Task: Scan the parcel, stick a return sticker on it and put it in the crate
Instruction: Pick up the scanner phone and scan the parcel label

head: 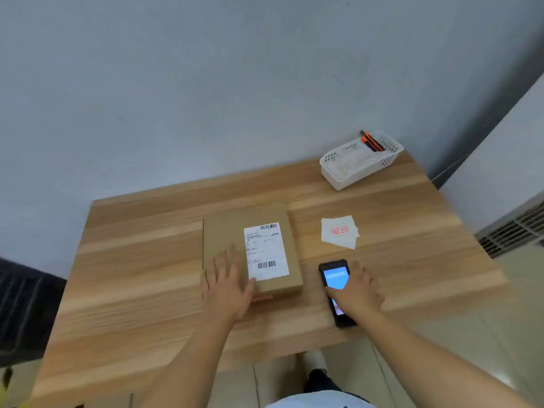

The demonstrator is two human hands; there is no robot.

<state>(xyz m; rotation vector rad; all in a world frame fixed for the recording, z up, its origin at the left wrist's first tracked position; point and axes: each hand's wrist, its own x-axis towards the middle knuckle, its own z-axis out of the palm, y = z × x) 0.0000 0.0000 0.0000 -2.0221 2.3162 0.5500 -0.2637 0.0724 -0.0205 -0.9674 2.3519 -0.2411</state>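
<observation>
The left hand lies spread flat, fingers wide, over the near left corner of the parcel, pressing on it rather than gripping anything. The parcel is a flat brown cardboard box lying near the middle of the bench, its white shipping label facing up with barcodes at the far and near ends. It looks stiff, light and thin, so it should slide easily on the smooth wood; a steadying palm on top suits the scan, and for lifting, a pinch across the two long edges would likely serve best, keeping fingers off the barcodes.

Just beside the parcel's near right corner lies a black handheld scanner with its screen lit. The right hand rests over its near half, fingers loosely curled around it; whether it has a firm hold or merely touches cannot be told. The scanning step appears to be just starting.

Beyond the scanner, towards the right, a small stack of white return stickers with red characters lies flat, apart from the parcel; these thin slips will probably need peeling at a corner. In the far right corner stands a white perforated basket holding orange-and-black pens. No crate is clearly visible.
</observation>
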